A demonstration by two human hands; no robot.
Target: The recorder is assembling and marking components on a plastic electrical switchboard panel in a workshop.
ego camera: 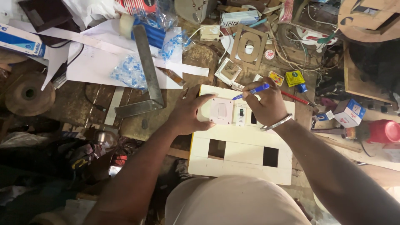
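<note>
A cream wooden board (241,143) with several rectangular cut-outs lies on the cluttered bench in front of me. My left hand (189,112) presses a pale pink switch plate (221,111) flat against the board's upper left part, thumb on top and fingers spread. Beside the plate sits a small white switch module (241,114) with a black toggle. My right hand (266,104), with a metal bangle on the wrist, grips a blue pen (252,91) whose tip touches the board just above the plate.
A steel try square (146,75) lies left of the board on white paper sheets (96,62). Small boxes (348,112), a red pencil (296,98), a cardboard template (249,46), wires and plastic bags crowd the far side. A red cup (385,131) stands at right.
</note>
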